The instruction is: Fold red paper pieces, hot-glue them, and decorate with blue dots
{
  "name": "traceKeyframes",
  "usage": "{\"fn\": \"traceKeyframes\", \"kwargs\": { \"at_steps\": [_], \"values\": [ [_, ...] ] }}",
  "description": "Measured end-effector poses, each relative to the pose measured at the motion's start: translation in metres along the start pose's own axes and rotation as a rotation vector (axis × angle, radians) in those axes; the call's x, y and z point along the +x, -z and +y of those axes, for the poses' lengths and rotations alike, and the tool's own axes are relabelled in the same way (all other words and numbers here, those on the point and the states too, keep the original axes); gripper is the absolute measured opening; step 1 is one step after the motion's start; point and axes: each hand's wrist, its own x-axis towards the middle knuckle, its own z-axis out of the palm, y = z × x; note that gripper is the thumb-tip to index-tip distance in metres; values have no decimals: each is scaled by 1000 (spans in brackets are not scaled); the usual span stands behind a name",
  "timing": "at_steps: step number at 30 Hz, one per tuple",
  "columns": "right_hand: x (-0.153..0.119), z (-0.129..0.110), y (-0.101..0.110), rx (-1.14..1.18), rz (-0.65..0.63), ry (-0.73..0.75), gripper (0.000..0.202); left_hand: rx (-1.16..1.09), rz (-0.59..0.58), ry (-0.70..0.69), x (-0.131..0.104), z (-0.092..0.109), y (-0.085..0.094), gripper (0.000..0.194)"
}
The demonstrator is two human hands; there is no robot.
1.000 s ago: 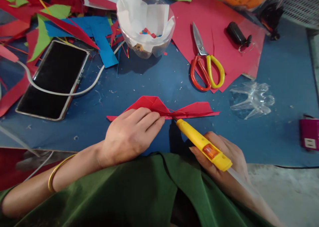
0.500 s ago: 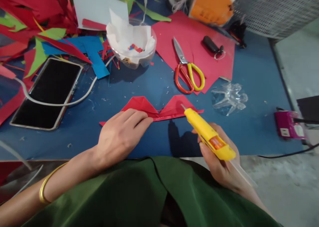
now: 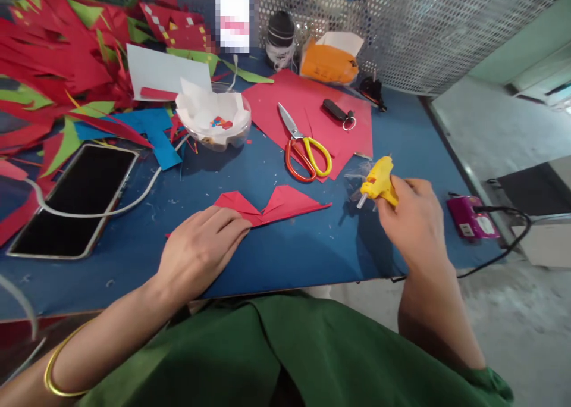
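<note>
A strip of folded red paper (image 3: 292, 203) with two raised peaks lies near the table's front edge. My left hand (image 3: 203, 243) rests over its left part, fingers together and curved down onto it, holding it against the table; that end is mostly covered. Off to the right, my right hand (image 3: 413, 216) is closed round the handle of a yellow glue gun (image 3: 379, 178). The gun's nozzle points away from me, and a clear glue stick sticks out of its back. Beneath the gun lies a crinkled piece of clear plastic (image 3: 354, 174), partly hidden by it.
Scissors (image 3: 295, 134) and a black key fob (image 3: 334, 110) lie on red paper sheets (image 3: 267, 100). A paper-lined clear bowl (image 3: 241, 134) stands left of them. A phone (image 3: 74, 202), a white cable and colourful scraps (image 3: 66, 50) fill the left. A purple box (image 3: 471, 216) sits right.
My right hand has carried the glue gun from the red paper's right peak away to the right, over the clear plastic. My left hand stays on the paper. The view has tilted up.
</note>
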Motion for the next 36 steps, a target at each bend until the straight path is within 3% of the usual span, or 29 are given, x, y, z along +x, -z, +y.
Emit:
{"fn": "traceKeyframes", "kwargs": {
  "at_steps": [3, 6, 7, 9, 11, 14, 19, 28, 32, 36],
  "values": [
    [-5, -3, 10, -106, -4, 7, 40, -15, 5, 16, 1, 1, 0, 18],
    [-22, -17, 20, -76, 245, 46, 53, -33, -8, 39, 1, 1, 1, 18],
    [-29, -26, 22, -22, 335, 116, 51, -38, -11, 46, 1, 1, 2, 18],
    [-44, -48, 19, 151, 391, 368, 46, -46, -30, 59, 1, 1, 2, 17],
    [-55, -74, 11, 316, 219, 633, 41, -49, -52, 81, 1, 1, 3, 17],
    [-62, -105, -5, 373, 79, 774, 34, -43, -61, 109, 1, 2, 2, 17],
    [-56, -126, -12, 335, 70, 806, 35, -21, -21, 150, 2, 4, 0, 14],
    [-53, -131, -9, 301, 17, 796, 35, 71, -68, 160, 4, 6, 3, 14],
    [-53, -130, -11, 290, 2, 824, 37, 158, -9, 18, 0, 11, 2, 17],
    [-54, -128, -12, 295, 24, 820, 37, 206, -27, -112, -3, 15, 1, 20]
  ]
}}
